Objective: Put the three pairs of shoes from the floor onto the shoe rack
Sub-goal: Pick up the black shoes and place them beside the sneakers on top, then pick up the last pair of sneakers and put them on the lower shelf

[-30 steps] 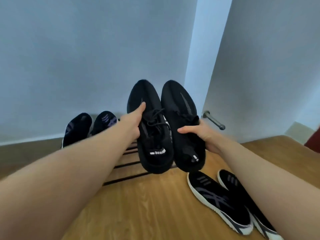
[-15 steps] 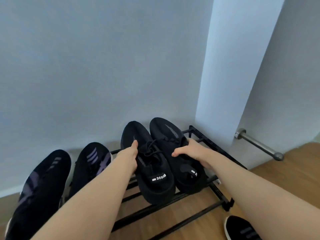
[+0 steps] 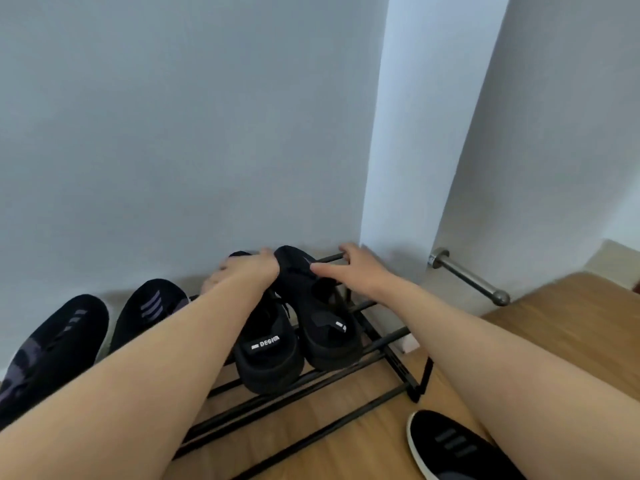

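Two plain black lace-up shoes stand side by side on the black metal shoe rack [image 3: 388, 398], toes to the wall. My left hand [image 3: 242, 271] lies over the toe of the left black shoe [image 3: 266, 344], fingers curled around it. My right hand [image 3: 349, 268] is spread open beside the toe of the right black shoe [image 3: 325, 327]; its thumb touches the shoe and its fingertips reach the rack's rear bar. A second black pair with grey stripes [image 3: 149, 310] sits on the rack's left part. One black white-soled shoe [image 3: 450, 445] lies on the floor at the lower right, partly hidden by my right forearm.
The rack stands against a grey wall, its right end near a protruding white wall corner [image 3: 398, 168]. A metal door-stop rod [image 3: 467, 282] sticks out low from the right wall. The wooden floor [image 3: 554, 306] stretches to the right.
The black pair now rests on the rack bars. Both hands slid forward from the shoes' middles to the toes, and my right hand let go and opened.
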